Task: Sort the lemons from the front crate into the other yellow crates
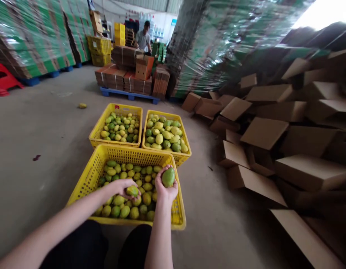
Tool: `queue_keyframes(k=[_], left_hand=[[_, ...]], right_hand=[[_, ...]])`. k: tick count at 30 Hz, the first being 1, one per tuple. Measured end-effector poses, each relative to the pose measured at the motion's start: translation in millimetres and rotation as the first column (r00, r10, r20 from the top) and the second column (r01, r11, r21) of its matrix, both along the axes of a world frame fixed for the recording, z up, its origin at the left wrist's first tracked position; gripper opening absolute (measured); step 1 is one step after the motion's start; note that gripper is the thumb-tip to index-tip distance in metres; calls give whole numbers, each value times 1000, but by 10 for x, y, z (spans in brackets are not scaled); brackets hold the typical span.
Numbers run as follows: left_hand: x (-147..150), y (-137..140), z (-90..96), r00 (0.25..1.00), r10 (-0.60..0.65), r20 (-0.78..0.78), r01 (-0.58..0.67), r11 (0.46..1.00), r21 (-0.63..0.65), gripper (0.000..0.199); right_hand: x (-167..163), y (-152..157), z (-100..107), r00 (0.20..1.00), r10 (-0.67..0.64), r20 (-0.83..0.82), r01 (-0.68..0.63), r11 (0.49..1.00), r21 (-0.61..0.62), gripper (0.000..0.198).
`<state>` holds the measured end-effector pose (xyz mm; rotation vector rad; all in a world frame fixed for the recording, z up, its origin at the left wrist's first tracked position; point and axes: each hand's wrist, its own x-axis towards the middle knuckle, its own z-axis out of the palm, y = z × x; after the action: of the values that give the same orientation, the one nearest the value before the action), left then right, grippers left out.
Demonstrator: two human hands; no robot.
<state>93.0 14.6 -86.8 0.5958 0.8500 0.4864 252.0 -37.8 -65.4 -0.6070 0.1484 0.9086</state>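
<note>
The green mango (168, 177) sits in the right hand (166, 188), lifted just above the far right corner of the near crate (86, 179). Its long axis runs roughly upright, tilted a little toward the right, with the fingers curled round its lower half from behind and the upper half bare. The hand is clenched round it, so this fruit is clear of the heap and touches no other.

The left hand (124, 186) lies lower, down on the heap near the middle of the same crate, closed over a yellow-green mango (132, 191) that rests among the others. That fruit lies more or less flat, long axis running left to right, and it is touching its neighbours. So the 2 hands are close together, the right one higher and farther out, the left one down in the pile.

Beyond the near crate, 2 more yellow crates stand side by side on the floor: the left crate (96, 130), with smaller mixed green and yellow fruit, and the right crate (187, 144), with larger fruit. The lifted mango is nearer the right crate, which lies straight ahead of the right hand; the left crate lies ahead and across to the left.

To the right, flattened cardboard boxes (264, 130) lie heaped on the floor. A lone fruit (82, 105) lies well apart on the concrete. Far back, a person (143, 37) stands by stacked cartons (128, 76).
</note>
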Motion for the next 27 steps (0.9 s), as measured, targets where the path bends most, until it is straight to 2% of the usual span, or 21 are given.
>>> queue_keyframes(k=[1, 3, 6, 8, 10, 12, 14, 15, 16, 17, 18, 19, 20, 21, 23, 27], left_hand=[[-109, 170, 91, 997, -29, -76, 26, 999, -40, 16], [-335, 599, 346, 983, -9, -184, -5, 997, -76, 21], [-647, 1215, 803, 952, 177, -251, -187, 982, -13, 37], [-826, 1423, 1008, 866, 432, -253, -432, 900, 59, 47], [-1000, 1399, 1035, 805, 555, -210, -541, 832, 125, 50], [-1182, 1184, 883, 827, 523, -207, -504, 852, 140, 45], [-1375, 882, 618, 846, 418, -330, -379, 908, 179, 35], [-1472, 735, 472, 796, 433, -422, -327, 895, 302, 31], [-1569, 603, 331, 702, 505, -502, -249, 835, 491, 29], [-1664, 491, 201, 601, 596, -533, -132, 731, 669, 28], [-1755, 402, 86, 538, 670, -511, 9, 602, 798, 29], [-1841, 331, -14, 501, 715, -488, 134, 493, 860, 31], [-1919, 273, -101, 486, 730, -481, 229, 424, 876, 32], [-1989, 222, -177, 478, 726, -494, 290, 400, 869, 33], [-2097, 112, -311, 454, 706, -543, 354, 416, 837, 35], [-2198, -205, -529, 436, 686, -583, 424, 414, 805, 35]], right_hand=[[26, 3, -25, 999, 33, 17, -34, 999, 10, 27], [50, 21, -53, 996, 93, -8, -93, 995, 32, 28], [23, 58, -44, 984, 115, -136, -109, 993, 48, 28], [-16, 77, -29, 978, 111, -178, -104, 993, 48, 28], [-57, 91, -24, 975, 120, -187, -115, 993, 37, 27], [-96, 101, -20, 972, 141, -187, -140, 990, 16, 26], [-134, 109, 5, 972, 171, -163, -174, 985, -4, 24], [-153, 110, 32, 974, 185, -129, -188, 982, -14, 22], [-170, 108, 68, 978, 196, -78, -198, 980, -27, 21], [-184, 98, 112, 979, 205, -18, -206, 978, -47, 20], [-193, 78, 160, 976, 215, 43, -211, 974, -78, 21], [-194, 44, 206, 970, 224, 97, -212, 970, -120, 22], [-187, -5, 244, 962, 234, 140, -209, 963, -169, 24], [-171, -70, 267, 954, 243, 174, -203, 954, -219, 25], [-114, -237, 255, 940, 262, 219, -190, 935, -300, 26], [85, -517, 10, 920, 342, 190, -244, 882, -403, 26]])
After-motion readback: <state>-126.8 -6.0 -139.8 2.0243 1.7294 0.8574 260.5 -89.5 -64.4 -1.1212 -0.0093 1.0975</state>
